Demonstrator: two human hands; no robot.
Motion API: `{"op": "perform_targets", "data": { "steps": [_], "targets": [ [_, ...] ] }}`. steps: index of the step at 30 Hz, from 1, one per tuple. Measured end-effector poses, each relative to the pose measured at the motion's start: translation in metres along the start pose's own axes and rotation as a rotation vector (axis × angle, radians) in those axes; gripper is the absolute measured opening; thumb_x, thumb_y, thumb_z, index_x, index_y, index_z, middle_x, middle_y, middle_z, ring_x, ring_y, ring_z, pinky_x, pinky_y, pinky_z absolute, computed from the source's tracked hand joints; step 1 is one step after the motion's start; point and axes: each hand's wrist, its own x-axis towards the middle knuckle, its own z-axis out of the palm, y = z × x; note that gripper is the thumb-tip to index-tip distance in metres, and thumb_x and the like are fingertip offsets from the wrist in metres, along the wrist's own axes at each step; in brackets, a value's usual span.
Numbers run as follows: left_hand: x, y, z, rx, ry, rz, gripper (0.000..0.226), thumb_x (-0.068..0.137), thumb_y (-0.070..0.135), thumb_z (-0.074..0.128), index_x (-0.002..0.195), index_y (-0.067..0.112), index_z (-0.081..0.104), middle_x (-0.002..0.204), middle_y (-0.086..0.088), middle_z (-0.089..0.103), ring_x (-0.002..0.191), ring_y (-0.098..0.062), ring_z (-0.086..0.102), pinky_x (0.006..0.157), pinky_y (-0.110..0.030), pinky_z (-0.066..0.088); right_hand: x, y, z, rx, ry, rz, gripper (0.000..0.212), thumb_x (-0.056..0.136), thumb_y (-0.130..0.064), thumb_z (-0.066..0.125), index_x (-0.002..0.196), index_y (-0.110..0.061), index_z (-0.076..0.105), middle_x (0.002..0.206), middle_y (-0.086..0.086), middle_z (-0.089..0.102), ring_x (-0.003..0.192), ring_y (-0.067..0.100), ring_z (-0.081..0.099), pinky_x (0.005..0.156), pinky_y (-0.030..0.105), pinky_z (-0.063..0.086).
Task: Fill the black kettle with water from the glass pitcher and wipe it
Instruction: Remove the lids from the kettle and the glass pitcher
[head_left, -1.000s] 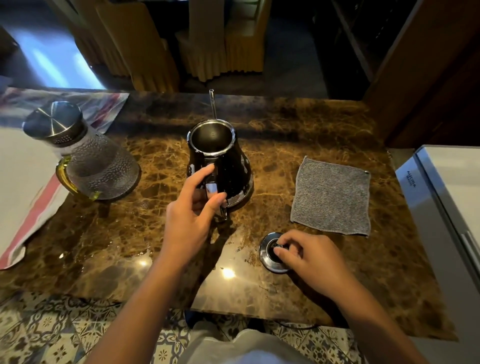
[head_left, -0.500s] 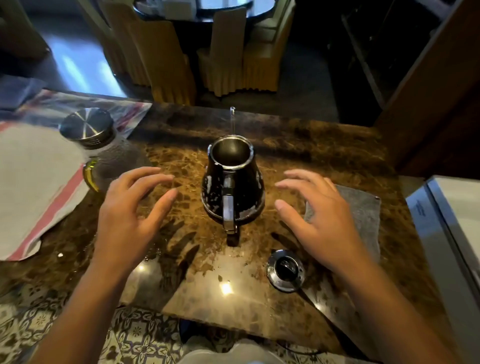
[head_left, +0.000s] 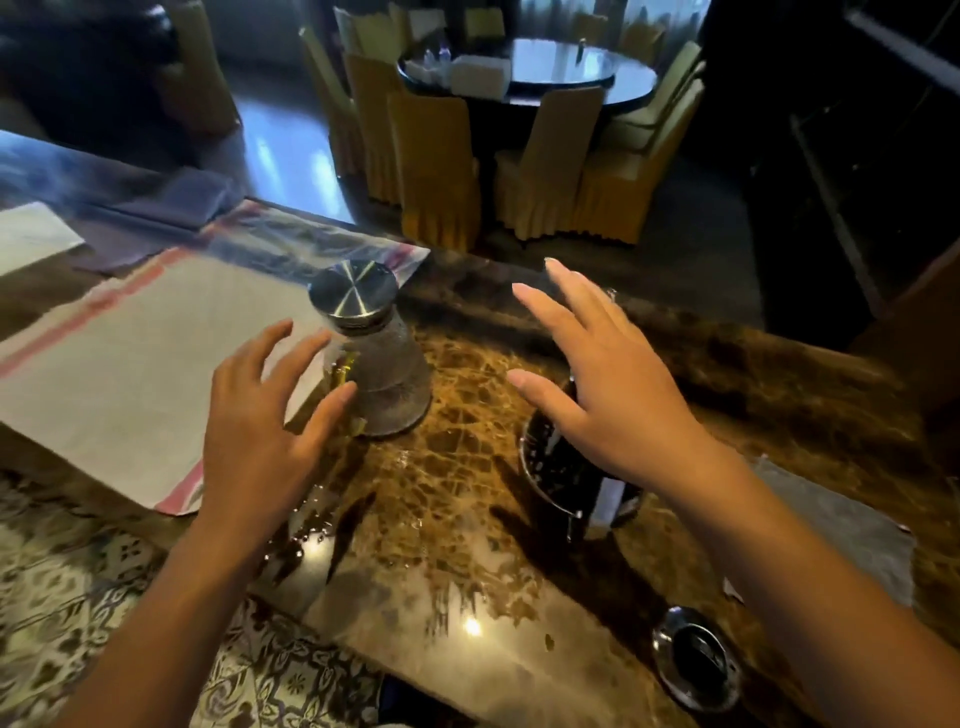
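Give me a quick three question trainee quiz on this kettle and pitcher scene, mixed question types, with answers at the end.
1. True or false: the left hand grips the glass pitcher.
2. Where does the kettle lid lie? A) on the black kettle B) on the marble counter C) on the grey cloth
3. Fill in: the pitcher's metal cap is ___ (on/off).

Key: 1 false, both it and the right hand hover open. 2 B. 3 on.

Beyond the brown veined marble tabletop (head_left: 467, 499), yellow fabric-covered chairs (head_left: 436, 171) ring a round dark glossy dining table (head_left: 561, 78) on a dim, shiny floor (head_left: 291, 156), with patterned floor tiles (head_left: 67, 597) nearest.
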Motion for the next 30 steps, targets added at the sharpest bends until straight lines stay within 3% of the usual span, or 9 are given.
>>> {"op": "perform_targets", "data": {
  "steps": [5, 10, 12, 22, 25, 28, 30],
  "targets": [
    [0.015, -0.031, 0.010, -0.024, -0.053, -0.046, 0.060, 0.090, 0.045, 0.067, 0.144, 0.023, 0.058, 0.149, -0.008, 0.051, 0.132, -0.028, 0.043, 0.105, -0.034, 0.036, 0.062, -0.040, 0.016, -0.039, -0.048, -0.072, 0.073, 0.101, -0.057, 0.051, 0.163, -0.033, 0.021, 0.174, -0.002, 0.008, 0.160, 0.022, 0.010, 0.124, 0.048, 0.023],
    [0.018, -0.050, 0.024, -0.189, -0.120, -0.055, 0.067, 0.084, 0.047, 0.073, 0.146, 0.030, 0.052, 0.127, -0.004, 0.062, 0.113, -0.023, 0.058, 0.089, -0.031, 0.049, 0.102, -0.072, 0.035, 0.047, -0.149, -0.059, 0.072, 0.099, -0.057, 0.054, 0.161, -0.035, 0.025, 0.174, -0.004, 0.012, 0.158, 0.021, 0.015, 0.123, 0.048, 0.030],
    [0.016, -0.055, 0.030, -0.214, -0.152, -0.038, 0.066, 0.084, 0.047, 0.074, 0.144, 0.029, 0.054, 0.123, -0.003, 0.062, 0.110, -0.019, 0.059, 0.087, -0.021, 0.045, 0.112, -0.080, 0.045, 0.036, -0.160, -0.058, 0.072, 0.099, -0.056, 0.056, 0.161, -0.037, 0.025, 0.174, -0.003, 0.012, 0.158, 0.022, 0.017, 0.122, 0.048, 0.033],
    [0.021, -0.078, 0.052, -0.249, -0.219, 0.021, 0.050, 0.088, 0.040, 0.071, 0.134, 0.024, 0.060, 0.134, -0.007, 0.056, 0.120, -0.022, 0.054, 0.091, -0.021, 0.045, 0.160, -0.097, 0.085, -0.050, -0.224, -0.041, 0.068, 0.097, -0.054, 0.060, 0.158, -0.036, 0.034, 0.169, -0.001, 0.028, 0.155, 0.024, 0.024, 0.120, 0.045, 0.034],
    [0.021, -0.082, 0.054, -0.260, -0.222, 0.026, 0.052, 0.089, 0.043, 0.072, 0.136, 0.027, 0.059, 0.151, -0.007, 0.046, 0.135, -0.026, 0.048, 0.103, -0.035, 0.044, 0.170, -0.097, 0.090, -0.120, -0.222, -0.061, 0.070, 0.094, -0.061, 0.059, 0.155, -0.035, 0.039, 0.163, -0.002, 0.038, 0.148, 0.025, 0.033, 0.116, 0.043, 0.037],
    [0.021, -0.082, 0.058, -0.329, -0.262, 0.006, 0.053, 0.093, 0.051, 0.062, 0.143, 0.035, 0.051, 0.161, -0.002, 0.039, 0.146, -0.022, 0.041, 0.109, -0.029, 0.037, 0.179, -0.094, 0.094, -0.161, -0.206, -0.095, 0.076, 0.088, -0.069, 0.059, 0.154, -0.036, 0.041, 0.156, -0.005, 0.048, 0.137, 0.023, 0.046, 0.107, 0.040, 0.043],
    [0.021, -0.083, 0.059, -0.378, -0.276, 0.012, 0.055, 0.095, 0.052, 0.059, 0.146, 0.036, 0.047, 0.165, 0.000, 0.035, 0.150, -0.019, 0.038, 0.113, -0.032, 0.040, 0.184, -0.092, 0.094, -0.165, -0.223, -0.102, 0.080, 0.085, -0.073, 0.059, 0.154, -0.036, 0.041, 0.155, -0.007, 0.050, 0.130, 0.022, 0.052, 0.102, 0.037, 0.045]
  ]
}}
